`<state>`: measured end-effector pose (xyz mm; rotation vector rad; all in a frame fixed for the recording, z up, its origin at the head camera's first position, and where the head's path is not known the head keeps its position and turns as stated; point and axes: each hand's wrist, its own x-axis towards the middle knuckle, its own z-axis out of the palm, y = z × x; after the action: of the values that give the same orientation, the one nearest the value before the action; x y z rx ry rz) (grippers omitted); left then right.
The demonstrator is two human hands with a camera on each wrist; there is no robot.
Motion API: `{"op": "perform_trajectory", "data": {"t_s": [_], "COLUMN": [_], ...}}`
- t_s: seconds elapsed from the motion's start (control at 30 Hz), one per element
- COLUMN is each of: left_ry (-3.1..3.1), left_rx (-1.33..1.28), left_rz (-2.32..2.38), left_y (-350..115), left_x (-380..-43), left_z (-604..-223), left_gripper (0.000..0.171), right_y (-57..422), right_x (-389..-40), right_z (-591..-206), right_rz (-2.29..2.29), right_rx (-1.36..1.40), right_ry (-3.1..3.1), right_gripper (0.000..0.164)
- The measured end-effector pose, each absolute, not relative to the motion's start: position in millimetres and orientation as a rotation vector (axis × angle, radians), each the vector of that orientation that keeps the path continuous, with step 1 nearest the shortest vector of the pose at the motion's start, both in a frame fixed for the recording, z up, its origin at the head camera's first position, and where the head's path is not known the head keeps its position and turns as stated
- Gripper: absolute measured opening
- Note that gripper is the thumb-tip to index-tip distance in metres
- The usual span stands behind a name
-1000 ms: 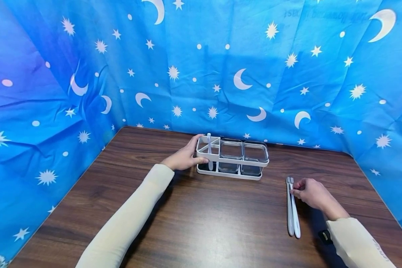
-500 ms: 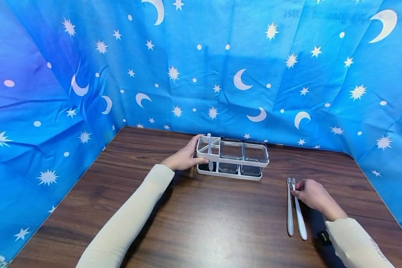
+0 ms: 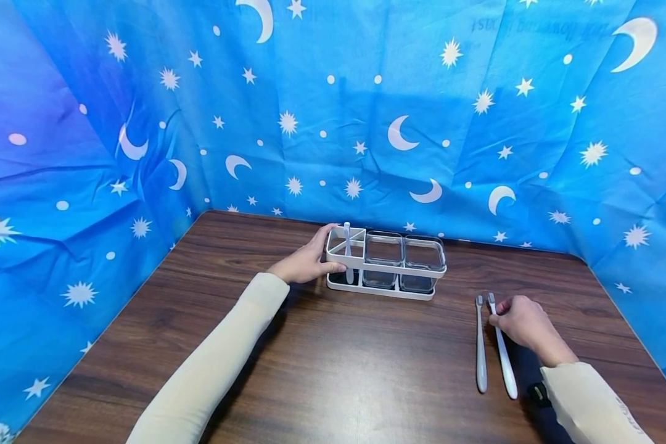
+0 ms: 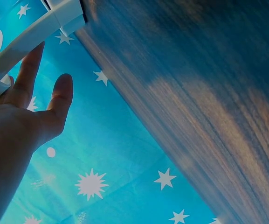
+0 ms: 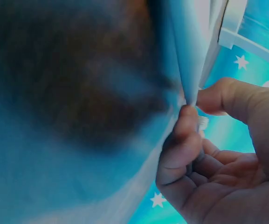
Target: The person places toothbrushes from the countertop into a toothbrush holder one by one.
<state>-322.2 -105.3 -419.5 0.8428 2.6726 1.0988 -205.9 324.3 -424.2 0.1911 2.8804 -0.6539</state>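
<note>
My left hand (image 3: 305, 262) grips the left end of a white toothbrush holder (image 3: 402, 269), thumb along its front and fingers behind. A pale purple toothbrush (image 3: 347, 240) stands upright in the holder's divided left section. Two clear square cups (image 3: 380, 279) sit in the sections to its right. On the right side of the table, my right hand (image 3: 524, 320) pinches a white toothbrush (image 3: 505, 364) just below its head, between thumb and fingertip. In the right wrist view its pale handle (image 5: 189, 51) looms large. A grey toothbrush (image 3: 480, 351) lies just left of it.
The dark wood table (image 3: 333, 370) carries the holder near its back edge. A blue curtain (image 3: 333, 160) with stars and moons hangs directly behind and along the sides.
The white toothbrush has moved right, away from the grey one, with my right hand on it, and a gap has widened between them. The left hand stays on the holder.
</note>
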Motion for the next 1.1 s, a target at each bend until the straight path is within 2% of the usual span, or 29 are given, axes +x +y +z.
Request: {"op": "perform_trajectory", "data": {"t_s": [0.37,0.83,1.1], "left_ry": [2.658,2.674,2.681], "left_rx": [0.857,0.846,0.857], "left_rz": [1.119,1.108,1.097], "left_y": [-105,-105,-105], "left_x": [-321,-323,-324], "left_z": [-416,-420,-421], "left_gripper": [0.095,0.094,0.095], "right_y": [325,300,273], "right_x": [-203,-200,-198], "right_z": [-397,-364,-344], "right_rz": [-0.819,-1.043,-1.295], "right_rx": [0.204,0.044,-0.147], "right_ry": [3.096,3.462,3.565], "right_gripper": [0.019,0.017,0.014]}}
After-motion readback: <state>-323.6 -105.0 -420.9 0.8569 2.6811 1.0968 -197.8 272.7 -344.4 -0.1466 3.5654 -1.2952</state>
